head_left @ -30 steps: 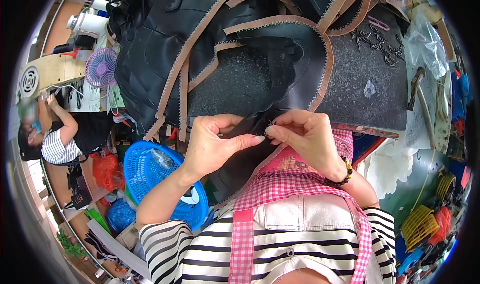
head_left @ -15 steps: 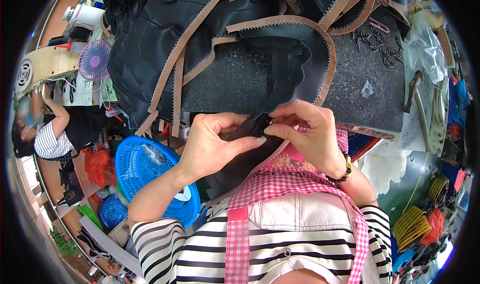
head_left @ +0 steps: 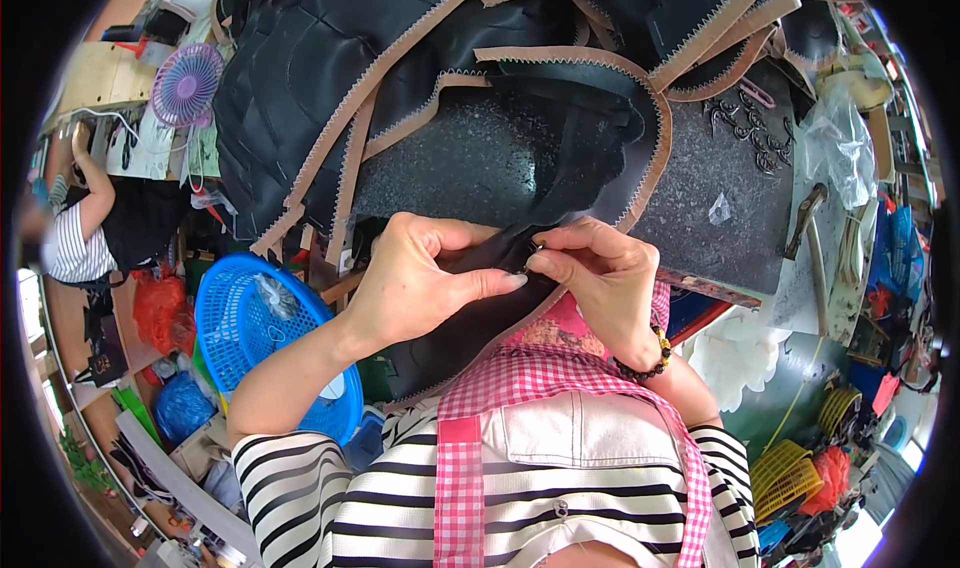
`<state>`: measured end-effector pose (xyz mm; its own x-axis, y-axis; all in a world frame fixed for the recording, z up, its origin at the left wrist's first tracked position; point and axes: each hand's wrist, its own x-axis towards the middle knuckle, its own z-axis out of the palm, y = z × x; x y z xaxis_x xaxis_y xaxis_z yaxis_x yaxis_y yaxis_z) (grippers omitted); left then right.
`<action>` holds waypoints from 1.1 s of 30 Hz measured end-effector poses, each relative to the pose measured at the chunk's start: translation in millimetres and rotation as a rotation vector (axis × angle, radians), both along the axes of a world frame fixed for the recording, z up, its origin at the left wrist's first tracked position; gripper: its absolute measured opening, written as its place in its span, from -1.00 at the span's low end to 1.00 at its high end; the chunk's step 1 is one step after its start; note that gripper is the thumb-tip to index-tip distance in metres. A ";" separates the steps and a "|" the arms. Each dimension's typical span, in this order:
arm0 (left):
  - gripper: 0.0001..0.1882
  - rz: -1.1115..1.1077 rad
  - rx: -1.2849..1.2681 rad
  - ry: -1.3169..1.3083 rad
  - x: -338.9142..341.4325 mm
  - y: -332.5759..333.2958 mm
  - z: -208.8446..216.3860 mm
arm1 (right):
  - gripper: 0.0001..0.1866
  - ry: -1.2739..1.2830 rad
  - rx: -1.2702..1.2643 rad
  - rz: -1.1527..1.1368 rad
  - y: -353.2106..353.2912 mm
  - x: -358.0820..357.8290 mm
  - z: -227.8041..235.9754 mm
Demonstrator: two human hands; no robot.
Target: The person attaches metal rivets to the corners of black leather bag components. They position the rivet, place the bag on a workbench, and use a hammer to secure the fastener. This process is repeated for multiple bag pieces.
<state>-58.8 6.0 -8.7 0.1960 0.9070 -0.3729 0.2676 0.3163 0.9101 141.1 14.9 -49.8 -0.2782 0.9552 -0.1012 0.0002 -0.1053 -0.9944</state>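
Note:
A black leather piece (head_left: pixel 590 158) with tan zigzag-stitched edging runs from the work surface down towards my lap. My left hand (head_left: pixel 405 278) pinches its edge between thumb and fingers. Facing it, my right hand (head_left: pixel 605 273) is closed at the same spot, thumb and forefinger on a small dark metal piece (head_left: pixel 533 252) at the leather. The fingertips largely hide that piece, so its exact kind cannot be made out. Several small dark metal fittings (head_left: pixel 750 133), curved like hooks or buckles, lie on the surface at the far right.
More black leather pieces (head_left: pixel 300 98) are heaped across the back of the speckled dark worktop (head_left: pixel 440 158). A blue plastic basket (head_left: pixel 240 318) stands at my left. Beyond it are a purple fan (head_left: pixel 187 85) and another person (head_left: pixel 85 233). A hammer (head_left: pixel 803 223) lies at right.
The view has shifted slightly, so most things sit a little further left. Both hands keep their pinch on the leather, with only slight finger movement.

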 end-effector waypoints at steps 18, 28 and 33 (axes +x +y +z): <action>-0.79 -0.334 0.437 0.301 1.1 10.6 19.6 | -0.63 -0.885 1.416 0.380 47.4 9.3 79.7; -0.63 -0.509 1.524 1.038 22.8 35.7 69.0 | -0.65 -1.224 1.209 0.258 39.4 21.8 141.9; -0.62 -0.480 1.592 1.017 34.7 27.9 -38.8 | -0.68 -0.869 0.457 0.598 62.5 41.7 122.9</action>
<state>-24.2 33.9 -47.5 0.7655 0.4213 0.4863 0.5930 -0.7552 -0.2794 182.8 77.4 73.0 -0.7054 0.6909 -0.1586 0.6331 0.5135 -0.5792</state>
